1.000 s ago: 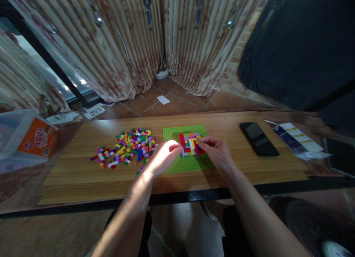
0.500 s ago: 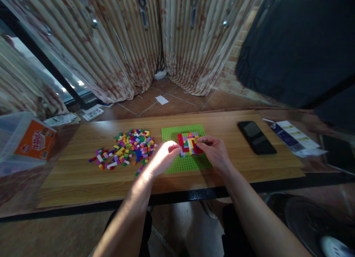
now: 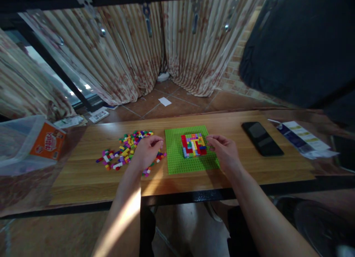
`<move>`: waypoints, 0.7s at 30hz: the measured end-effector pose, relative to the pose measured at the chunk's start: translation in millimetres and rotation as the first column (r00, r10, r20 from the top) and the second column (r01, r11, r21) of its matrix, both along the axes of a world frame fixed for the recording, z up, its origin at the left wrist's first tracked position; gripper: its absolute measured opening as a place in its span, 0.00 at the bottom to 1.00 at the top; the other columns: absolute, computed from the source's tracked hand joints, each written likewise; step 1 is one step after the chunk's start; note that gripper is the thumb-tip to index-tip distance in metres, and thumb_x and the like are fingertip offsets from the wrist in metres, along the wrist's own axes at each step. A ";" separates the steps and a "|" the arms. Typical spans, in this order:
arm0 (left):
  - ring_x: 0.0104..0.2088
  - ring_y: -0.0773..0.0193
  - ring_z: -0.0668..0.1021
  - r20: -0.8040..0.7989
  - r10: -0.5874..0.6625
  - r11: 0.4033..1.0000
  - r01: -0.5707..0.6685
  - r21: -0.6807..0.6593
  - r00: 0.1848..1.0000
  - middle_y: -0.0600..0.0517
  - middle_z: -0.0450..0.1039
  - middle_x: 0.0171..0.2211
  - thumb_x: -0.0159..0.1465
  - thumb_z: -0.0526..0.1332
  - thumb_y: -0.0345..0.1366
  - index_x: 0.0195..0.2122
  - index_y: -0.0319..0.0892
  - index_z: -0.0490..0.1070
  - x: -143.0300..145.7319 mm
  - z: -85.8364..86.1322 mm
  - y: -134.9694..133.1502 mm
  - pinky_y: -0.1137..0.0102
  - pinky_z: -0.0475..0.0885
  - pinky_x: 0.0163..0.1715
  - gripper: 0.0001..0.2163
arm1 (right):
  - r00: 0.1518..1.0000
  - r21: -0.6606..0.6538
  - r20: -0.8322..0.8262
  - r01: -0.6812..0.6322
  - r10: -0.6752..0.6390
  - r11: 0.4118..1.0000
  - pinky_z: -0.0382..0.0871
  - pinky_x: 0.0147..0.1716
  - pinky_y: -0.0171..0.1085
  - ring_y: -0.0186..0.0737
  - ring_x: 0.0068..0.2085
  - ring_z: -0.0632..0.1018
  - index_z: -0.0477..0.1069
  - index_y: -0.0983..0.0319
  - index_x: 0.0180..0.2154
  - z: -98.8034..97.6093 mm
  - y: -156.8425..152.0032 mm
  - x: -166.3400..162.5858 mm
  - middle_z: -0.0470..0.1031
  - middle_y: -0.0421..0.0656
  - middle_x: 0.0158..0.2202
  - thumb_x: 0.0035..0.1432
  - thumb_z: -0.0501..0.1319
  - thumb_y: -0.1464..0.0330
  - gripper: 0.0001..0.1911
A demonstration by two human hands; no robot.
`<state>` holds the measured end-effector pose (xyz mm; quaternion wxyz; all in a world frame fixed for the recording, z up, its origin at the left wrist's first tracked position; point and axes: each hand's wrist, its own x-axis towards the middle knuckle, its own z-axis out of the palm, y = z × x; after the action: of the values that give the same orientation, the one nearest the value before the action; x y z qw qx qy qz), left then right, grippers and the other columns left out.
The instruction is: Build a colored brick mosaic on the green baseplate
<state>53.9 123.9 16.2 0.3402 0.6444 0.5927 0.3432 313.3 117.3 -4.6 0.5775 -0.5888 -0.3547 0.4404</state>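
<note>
A green studded baseplate [image 3: 174, 164] lies on the wooden table, bearing a colourful block of toy bricks [image 3: 193, 144] in red, yellow, white, orange and purple. My right hand [image 3: 225, 151] hovers at the plate's right edge, thumb and fingers closed in a pinch just off the bricks. Over the right part of a loose brick pile [image 3: 126, 148] is my left hand [image 3: 148, 149], left of the plate, its fingers also drawn together. Whatever either pinch holds is too small or hidden to make out. Part of the pile is covered by the left hand and wrist.
A black phone [image 3: 262, 138] lies on the table's right side. Beyond the right edge are printed papers [image 3: 302, 138]. A clear plastic bin [image 3: 24, 146] with an orange label stands at the left. Striped curtains [image 3: 122, 57] hang behind the table.
My left hand has moved left from the brick block to over the loose pile. My right hand has drawn back to the right, uncovering the block. The view has shifted slightly.
</note>
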 end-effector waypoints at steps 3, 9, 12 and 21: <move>0.36 0.59 0.80 -0.071 0.047 0.998 -0.045 0.040 0.996 0.48 0.80 0.35 0.59 0.59 0.33 0.37 0.39 0.77 -22.2 -1.6 2.9 0.66 0.73 0.39 0.09 | 1.000 0.007 -0.012 0.010 -0.010 1.000 0.58 0.22 0.31 0.29 0.23 0.67 0.76 0.63 0.26 0.8 -0.2 -0.6 0.73 0.38 0.22 0.38 0.70 0.61 0.13; 0.36 0.58 0.80 -0.359 0.039 0.999 -0.043 -0.004 0.933 0.47 0.81 0.36 0.57 0.60 0.27 0.39 0.41 0.80 -29.6 6.1 -4.2 0.65 0.73 0.41 0.11 | 1.000 -0.002 -0.007 -0.012 0.012 1.000 0.59 0.22 0.31 0.30 0.24 0.67 0.77 0.63 0.27 -0.3 -0.7 -2.5 0.73 0.38 0.23 0.38 0.70 0.62 0.13; 0.38 0.57 0.80 -0.482 -0.016 1.000 0.005 -0.024 0.876 0.48 0.81 0.38 0.58 0.60 0.27 0.37 0.43 0.81 -17.4 10.1 -7.8 0.65 0.73 0.41 0.11 | 1.000 0.006 0.002 -0.027 0.027 1.000 0.58 0.22 0.31 0.29 0.23 0.66 0.77 0.63 0.26 -0.6 -0.9 -3.0 0.72 0.38 0.22 0.39 0.70 0.62 0.12; 0.41 0.55 0.81 -0.594 0.025 0.999 -0.037 -0.009 0.804 0.45 0.81 0.40 0.59 0.58 0.26 0.44 0.42 0.79 -12.4 0.9 -3.1 0.65 0.72 0.43 0.15 | 0.999 -0.006 0.015 -0.040 0.040 0.999 0.60 0.23 0.32 0.30 0.24 0.68 0.77 0.62 0.25 1.5 -2.2 -4.3 0.73 0.39 0.22 0.39 0.70 0.61 0.12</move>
<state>41.5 120.8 17.0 0.1386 0.7063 0.6830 0.1242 309.0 115.1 -3.1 0.5640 -0.5866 -0.3697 0.4484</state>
